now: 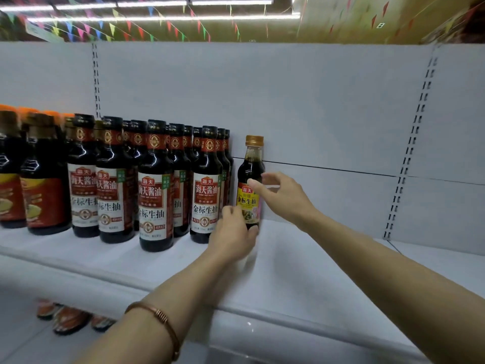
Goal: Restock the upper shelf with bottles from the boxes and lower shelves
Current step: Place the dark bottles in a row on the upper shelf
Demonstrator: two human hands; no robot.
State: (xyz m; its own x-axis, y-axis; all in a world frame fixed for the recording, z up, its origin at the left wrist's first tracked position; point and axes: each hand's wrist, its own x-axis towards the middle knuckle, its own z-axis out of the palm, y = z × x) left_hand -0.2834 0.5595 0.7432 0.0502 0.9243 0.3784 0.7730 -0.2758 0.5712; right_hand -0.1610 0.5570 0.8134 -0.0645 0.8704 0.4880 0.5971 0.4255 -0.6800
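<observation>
A small soy sauce bottle point(249, 177) with a gold cap and yellow label stands upright on the white upper shelf point(315, 271), against the back panel. My left hand point(233, 232) holds its base, thumb curled at the bottle's foot. My right hand point(278, 195) touches the bottle's right side at label height with its fingertips, fingers loosely bent. To the left stand several taller soy sauce bottles point(154, 187) with red and white labels in rows.
Wider dark bottles with orange caps point(42, 174) fill the shelf's far left. The shelf to the right of the small bottle is bare. Slotted uprights point(409, 153) run down the back panel. Bottle tops point(68, 319) show on a lower shelf.
</observation>
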